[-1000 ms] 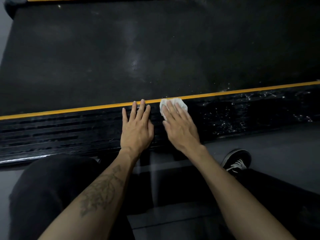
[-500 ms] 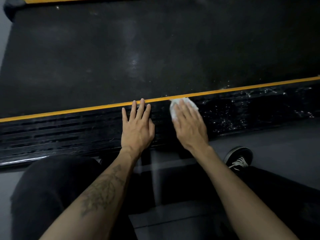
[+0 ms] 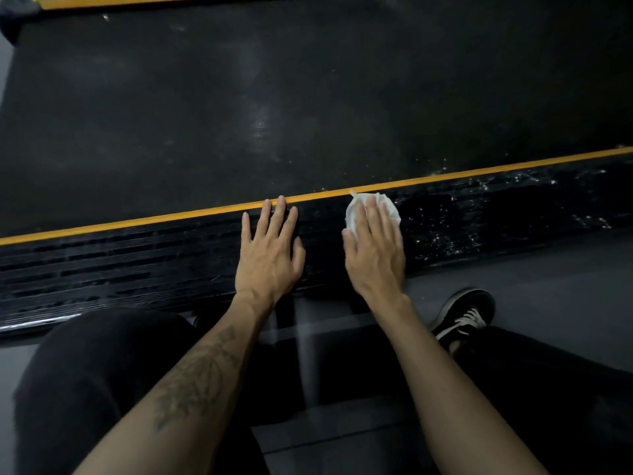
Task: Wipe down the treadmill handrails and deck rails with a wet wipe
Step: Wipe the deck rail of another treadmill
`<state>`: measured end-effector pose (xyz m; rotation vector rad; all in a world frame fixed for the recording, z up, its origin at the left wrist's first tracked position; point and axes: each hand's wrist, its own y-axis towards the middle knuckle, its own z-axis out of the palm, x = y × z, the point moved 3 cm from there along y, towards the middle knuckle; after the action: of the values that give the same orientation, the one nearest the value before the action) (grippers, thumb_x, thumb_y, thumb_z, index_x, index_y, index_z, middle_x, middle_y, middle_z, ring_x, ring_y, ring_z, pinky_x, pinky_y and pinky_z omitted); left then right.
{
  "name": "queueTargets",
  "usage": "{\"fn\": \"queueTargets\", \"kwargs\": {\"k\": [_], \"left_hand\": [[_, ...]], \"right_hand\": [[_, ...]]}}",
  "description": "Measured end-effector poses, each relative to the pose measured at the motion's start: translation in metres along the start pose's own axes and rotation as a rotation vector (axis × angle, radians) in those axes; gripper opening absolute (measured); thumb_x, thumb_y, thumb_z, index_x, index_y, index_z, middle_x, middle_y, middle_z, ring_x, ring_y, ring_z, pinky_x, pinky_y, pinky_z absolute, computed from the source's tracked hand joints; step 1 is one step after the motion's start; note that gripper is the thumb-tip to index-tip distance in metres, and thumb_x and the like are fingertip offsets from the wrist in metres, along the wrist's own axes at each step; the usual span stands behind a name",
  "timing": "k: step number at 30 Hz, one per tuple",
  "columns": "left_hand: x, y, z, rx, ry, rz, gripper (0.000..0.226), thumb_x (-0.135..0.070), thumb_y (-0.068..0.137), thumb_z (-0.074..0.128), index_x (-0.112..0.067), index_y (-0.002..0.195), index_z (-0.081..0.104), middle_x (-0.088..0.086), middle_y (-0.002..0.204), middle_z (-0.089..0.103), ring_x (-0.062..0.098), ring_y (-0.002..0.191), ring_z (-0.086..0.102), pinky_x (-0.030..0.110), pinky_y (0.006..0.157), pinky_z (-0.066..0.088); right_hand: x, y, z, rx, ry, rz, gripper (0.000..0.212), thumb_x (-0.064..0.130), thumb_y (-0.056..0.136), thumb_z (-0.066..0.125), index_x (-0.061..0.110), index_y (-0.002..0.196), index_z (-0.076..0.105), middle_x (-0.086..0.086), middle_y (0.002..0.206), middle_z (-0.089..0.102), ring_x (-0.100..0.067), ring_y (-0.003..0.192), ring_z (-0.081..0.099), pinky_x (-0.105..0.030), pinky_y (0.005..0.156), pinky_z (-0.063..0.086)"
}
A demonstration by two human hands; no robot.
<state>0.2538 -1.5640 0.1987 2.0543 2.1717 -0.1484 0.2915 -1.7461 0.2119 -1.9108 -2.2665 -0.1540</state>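
— Where's the wipe?

— Under my right hand (image 3: 375, 250), fingers flat, pressing the wet wipe (image 3: 371, 209) onto the deck rail (image 3: 137, 262) at its yellow-striped edge.

— Left hand (image 3: 269, 250)?

— Flat on the rail just beside, holding nothing — the rail's length runs on rightward, nearer my right.

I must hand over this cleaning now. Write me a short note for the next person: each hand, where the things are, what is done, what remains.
Left hand: flat, fingers straight, resting on the near deck rail, holding nothing.
Right hand: straight fingers pressing the wet wipe onto the same rail, just below the yellow stripe.
Done: the rail to the right of the wipe glistens with droplets, so it looks wiped.
Left: the rail to the left of the hands looks dry. The far rail shows only at the top edge, and the handrails are out of view.
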Motion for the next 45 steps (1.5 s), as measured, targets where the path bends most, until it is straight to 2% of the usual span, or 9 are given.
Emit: {"fn": "queueTargets", "kwargs": {"k": [2,6,12,18,25,31,37,42,45], "left_hand": [[-0.001,-0.001,0.000,-0.008,-0.006,0.024,0.065,-0.043,0.102,0.021,-0.016,0.160,0.034,0.008,0.171,0.017,0.026,0.159,0.009,0.058,0.127,0.010],[-0.001,-0.001,0.000,-0.029,-0.004,0.036,0.064,-0.043,0.102,0.024,-0.016,0.158,0.037,0.009,0.169,0.023,0.027,0.158,0.013,0.059,0.126,0.013],[-0.003,-0.002,-0.002,-0.063,-0.029,0.040,0.061,-0.040,0.101,0.029,-0.014,0.154,0.044,0.012,0.164,0.035,0.029,0.156,0.022,0.058,0.125,0.017],[-0.004,-0.002,-0.004,-0.075,-0.045,0.039,0.061,-0.040,0.100,0.030,-0.013,0.153,0.047,0.014,0.161,0.039,0.030,0.155,0.026,0.059,0.125,0.018],[-0.003,-0.001,-0.001,-0.050,0.009,0.055,0.064,-0.053,0.103,0.029,-0.020,0.157,0.040,0.011,0.165,0.033,0.029,0.156,0.020,0.058,0.126,0.013],[-0.004,-0.001,0.001,-0.071,-0.002,0.069,0.062,-0.050,0.103,0.030,-0.020,0.156,0.042,0.011,0.165,0.033,0.031,0.156,0.021,0.058,0.126,0.015],[-0.005,0.000,0.003,-0.050,0.008,0.125,0.060,-0.044,0.104,0.026,-0.018,0.158,0.038,0.009,0.168,0.026,0.028,0.158,0.016,0.058,0.126,0.016],[-0.005,0.000,0.005,-0.040,0.000,0.164,0.059,-0.042,0.105,0.026,-0.021,0.159,0.037,0.007,0.170,0.024,0.026,0.158,0.014,0.056,0.127,0.013],[-0.007,0.000,0.004,-0.045,-0.008,0.153,0.059,-0.040,0.104,0.027,-0.019,0.157,0.041,0.007,0.168,0.027,0.027,0.158,0.018,0.056,0.127,0.014]], "right_hand": [[0.018,-0.005,0.006,0.017,0.021,-0.025,0.067,0.047,0.108,0.026,0.013,0.164,0.015,-0.008,0.172,0.007,-0.023,0.159,0.002,-0.043,0.129,0.007],[0.006,-0.009,0.006,0.075,-0.047,-0.324,0.063,0.045,0.109,0.031,0.019,0.164,0.016,-0.003,0.172,0.006,-0.020,0.159,0.001,-0.041,0.129,0.007],[-0.006,-0.003,0.000,0.001,0.016,0.003,0.066,0.047,0.109,0.029,0.010,0.163,0.018,-0.008,0.171,0.010,-0.023,0.159,0.004,-0.044,0.129,0.008],[0.001,-0.017,0.007,0.057,-0.062,-0.316,0.065,0.048,0.108,0.029,0.017,0.164,0.021,-0.005,0.172,0.009,-0.020,0.159,0.004,-0.042,0.128,0.013],[0.003,-0.017,0.003,-0.036,0.051,-0.004,0.065,0.044,0.109,0.037,0.010,0.162,0.024,-0.009,0.171,0.013,-0.024,0.159,0.008,-0.045,0.128,0.011],[-0.003,-0.026,0.007,-0.019,-0.024,-0.321,0.061,0.045,0.107,0.030,0.017,0.161,0.032,-0.005,0.170,0.020,-0.022,0.158,0.015,-0.042,0.127,0.018],[-0.002,-0.023,0.007,-0.081,0.024,0.014,0.064,0.045,0.108,0.030,0.010,0.161,0.027,-0.010,0.170,0.016,-0.025,0.159,0.011,-0.046,0.127,0.016],[0.009,-0.035,0.011,-0.023,-0.019,-0.358,0.063,0.044,0.106,0.038,0.013,0.160,0.032,-0.007,0.169,0.022,-0.024,0.157,0.017,-0.045,0.126,0.021],[-0.020,-0.027,0.002,-0.049,-0.028,-0.278,0.060,0.042,0.106,0.031,0.013,0.159,0.036,-0.006,0.168,0.025,-0.022,0.157,0.020,-0.042,0.126,0.021]]}}
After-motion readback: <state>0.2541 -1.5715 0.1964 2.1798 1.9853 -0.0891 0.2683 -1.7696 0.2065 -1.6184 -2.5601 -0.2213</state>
